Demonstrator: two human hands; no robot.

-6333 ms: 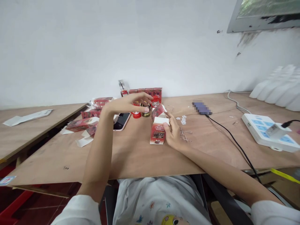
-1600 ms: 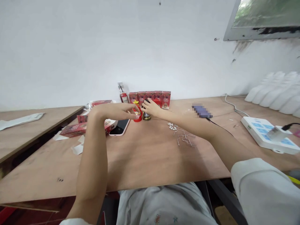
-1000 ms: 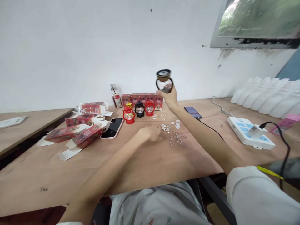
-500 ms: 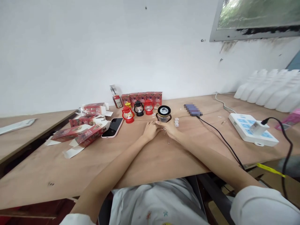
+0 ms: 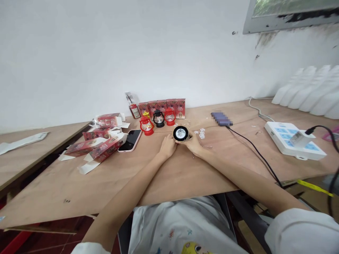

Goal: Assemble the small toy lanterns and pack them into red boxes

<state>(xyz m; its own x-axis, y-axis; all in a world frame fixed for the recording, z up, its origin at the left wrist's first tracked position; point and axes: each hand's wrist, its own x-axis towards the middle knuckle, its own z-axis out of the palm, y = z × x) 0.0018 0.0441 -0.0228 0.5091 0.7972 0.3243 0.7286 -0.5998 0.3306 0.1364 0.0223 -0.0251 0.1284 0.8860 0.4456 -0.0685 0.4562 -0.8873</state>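
Between my hands is a small lantern [image 5: 180, 133], its round black base with a white label tipped toward me. My right hand [image 5: 192, 144] wraps its right side, fingers closed. At its lower left edge, my left hand [image 5: 168, 146] is also closed on it, with fingertips partly hidden. Behind stand a red lantern [image 5: 146, 126], a black lantern [image 5: 159, 119], another red lantern [image 5: 170, 116] and a partly hidden gold one [image 5: 146, 115]. To the right lie small white tags [image 5: 202, 133] and a thin metal piece [image 5: 207, 146].
Closed red boxes [image 5: 180, 108] line the wall beside a bottle-like red pack [image 5: 134, 110]. Opened red cartons [image 5: 106, 150] and a phone [image 5: 130, 140] lie left. Rightward are a blurred-out device [image 5: 221, 119] with a black cable, a power strip [image 5: 293, 140] and white bottles [image 5: 304, 91].
The lantern has tilted so its labelled base faces me more, and it sits slightly lower left. White tags and thin metal pieces show more fully. The camera view has shifted a little.
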